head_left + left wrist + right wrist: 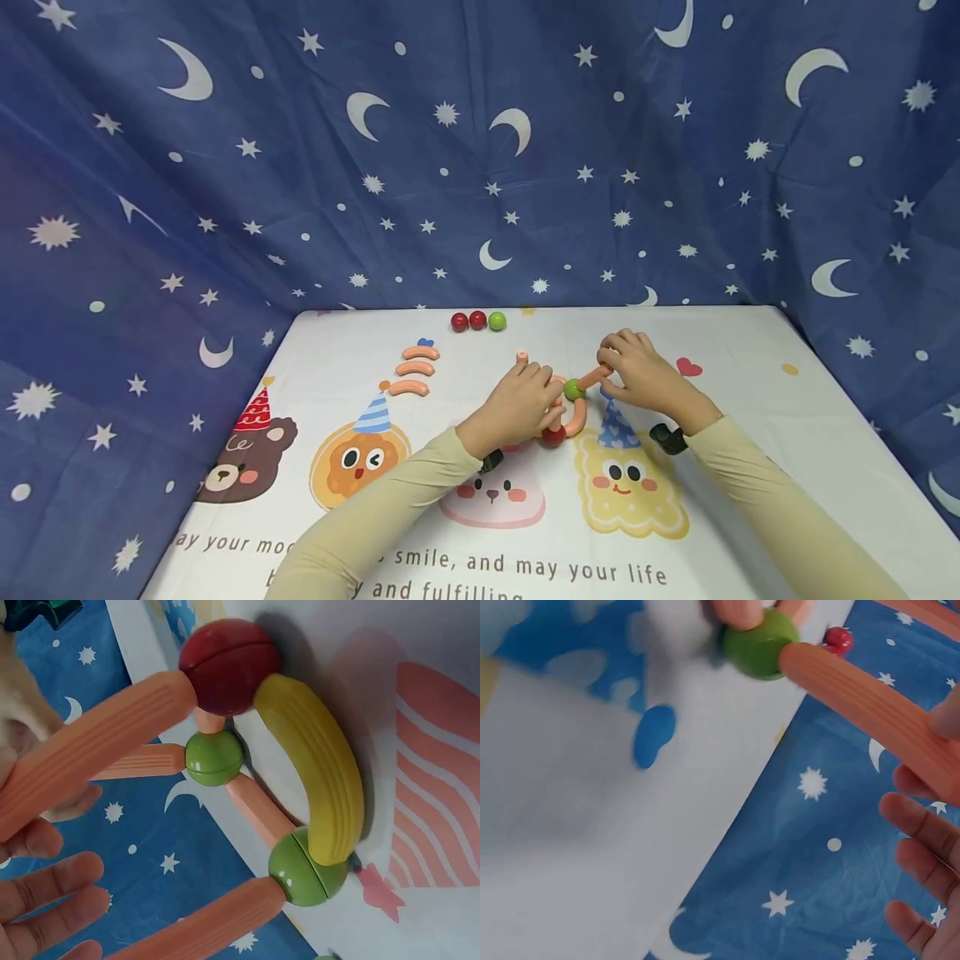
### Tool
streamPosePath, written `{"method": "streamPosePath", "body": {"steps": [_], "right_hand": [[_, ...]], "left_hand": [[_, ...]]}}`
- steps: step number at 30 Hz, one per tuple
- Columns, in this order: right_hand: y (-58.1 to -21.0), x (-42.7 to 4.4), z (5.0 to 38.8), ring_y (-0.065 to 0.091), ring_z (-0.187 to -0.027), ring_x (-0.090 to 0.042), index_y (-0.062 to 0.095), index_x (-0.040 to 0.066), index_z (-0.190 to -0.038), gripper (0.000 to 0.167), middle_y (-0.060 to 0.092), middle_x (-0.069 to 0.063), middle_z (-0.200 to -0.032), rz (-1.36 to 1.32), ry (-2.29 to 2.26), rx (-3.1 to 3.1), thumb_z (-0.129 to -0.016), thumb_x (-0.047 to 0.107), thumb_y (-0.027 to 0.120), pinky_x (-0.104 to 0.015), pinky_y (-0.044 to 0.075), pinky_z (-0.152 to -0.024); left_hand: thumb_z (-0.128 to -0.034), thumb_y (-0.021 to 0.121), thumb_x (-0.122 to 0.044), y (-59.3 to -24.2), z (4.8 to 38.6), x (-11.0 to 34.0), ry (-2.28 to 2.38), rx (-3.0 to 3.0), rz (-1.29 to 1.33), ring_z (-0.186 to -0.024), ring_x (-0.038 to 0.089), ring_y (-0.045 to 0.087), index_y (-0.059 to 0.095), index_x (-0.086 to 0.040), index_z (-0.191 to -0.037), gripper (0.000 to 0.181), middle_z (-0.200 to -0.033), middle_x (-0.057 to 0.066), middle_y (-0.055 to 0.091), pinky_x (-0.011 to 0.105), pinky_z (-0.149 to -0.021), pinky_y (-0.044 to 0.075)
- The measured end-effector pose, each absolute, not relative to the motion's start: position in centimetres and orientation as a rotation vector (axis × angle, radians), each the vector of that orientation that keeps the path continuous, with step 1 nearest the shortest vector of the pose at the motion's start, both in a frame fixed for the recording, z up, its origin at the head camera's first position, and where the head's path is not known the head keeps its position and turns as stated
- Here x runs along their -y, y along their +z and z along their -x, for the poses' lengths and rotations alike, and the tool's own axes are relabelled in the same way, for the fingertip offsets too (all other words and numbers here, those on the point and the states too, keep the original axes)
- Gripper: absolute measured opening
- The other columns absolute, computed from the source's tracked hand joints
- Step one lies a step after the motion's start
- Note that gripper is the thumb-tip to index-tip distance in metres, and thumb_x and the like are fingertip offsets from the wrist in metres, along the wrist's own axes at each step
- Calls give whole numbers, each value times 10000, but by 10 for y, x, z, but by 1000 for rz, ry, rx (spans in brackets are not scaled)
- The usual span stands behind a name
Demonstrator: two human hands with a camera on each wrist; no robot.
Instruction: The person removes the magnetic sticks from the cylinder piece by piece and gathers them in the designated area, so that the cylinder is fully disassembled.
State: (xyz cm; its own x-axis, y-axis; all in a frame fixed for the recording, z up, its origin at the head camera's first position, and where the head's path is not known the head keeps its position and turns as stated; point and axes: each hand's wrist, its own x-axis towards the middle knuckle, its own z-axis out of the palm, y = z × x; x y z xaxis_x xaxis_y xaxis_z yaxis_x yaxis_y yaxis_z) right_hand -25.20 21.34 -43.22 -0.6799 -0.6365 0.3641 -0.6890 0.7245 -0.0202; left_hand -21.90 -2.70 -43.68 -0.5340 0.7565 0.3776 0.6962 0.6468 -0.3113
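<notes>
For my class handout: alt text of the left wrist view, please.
A left hand pinches an orange stick joined to a red ball. A curved yellow stick links that ball to a green ball. More orange sticks and another green ball show nearby.

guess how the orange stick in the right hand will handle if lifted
The orange stick is probably stiff: it shows no sag between the right hand and the green ball. Its lengthwise ridges may give some grip. Lifting it could well bring the green ball along, since its far end meets that ball.
</notes>
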Motion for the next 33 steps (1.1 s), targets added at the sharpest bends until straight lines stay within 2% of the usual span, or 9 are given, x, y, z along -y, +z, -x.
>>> {"method": "streamPosePath", "body": {"steps": [10, 14, 24, 33], "right_hand": [[-451, -228, 251, 507, -795, -250, 575, 89, -868, 297, 589, -72, -816, -1068, -192, 2528, -727, 250, 780, -422, 391, -730], [-466, -228, 254, 511, -755, -239, 570, 99, -857, 281, 593, -62, -778, -1088, -226, 2478, -728, 224, 786, -405, 393, -714], [-487, -219, 265, 537, -794, -242, 553, 139, -889, 254, 576, -45, -806, -1168, -268, 2317, -766, 232, 754, -427, 424, -755], [-486, -214, 264, 548, -816, -221, 616, 213, -985, 238, 627, -11, -828, -1177, -317, 2402, -793, 95, 693, -430, 444, -779]], "left_hand": [[-928, 520, -411, -437, 218, 25, 146, 2438, 1144, -790, 114, 517, 574, -194, -912, 224, -865, -39, 551, 275, -773, 417], [-928, 519, -407, -437, 217, 23, 142, 2432, 1148, -789, 116, 525, 566, -187, -913, 225, -863, -39, 556, 278, -768, 421], [-920, 529, -421, -441, 213, 19, 180, 2399, 1147, -795, 111, 550, 568, -191, -924, 233, -886, -49, 585, 264, -745, 430], [-907, 558, -405, -442, 214, 19, 148, 2379, 1143, -767, 101, 540, 572, -198, -932, 210, -887, -54, 582, 248, -720, 418]]}}
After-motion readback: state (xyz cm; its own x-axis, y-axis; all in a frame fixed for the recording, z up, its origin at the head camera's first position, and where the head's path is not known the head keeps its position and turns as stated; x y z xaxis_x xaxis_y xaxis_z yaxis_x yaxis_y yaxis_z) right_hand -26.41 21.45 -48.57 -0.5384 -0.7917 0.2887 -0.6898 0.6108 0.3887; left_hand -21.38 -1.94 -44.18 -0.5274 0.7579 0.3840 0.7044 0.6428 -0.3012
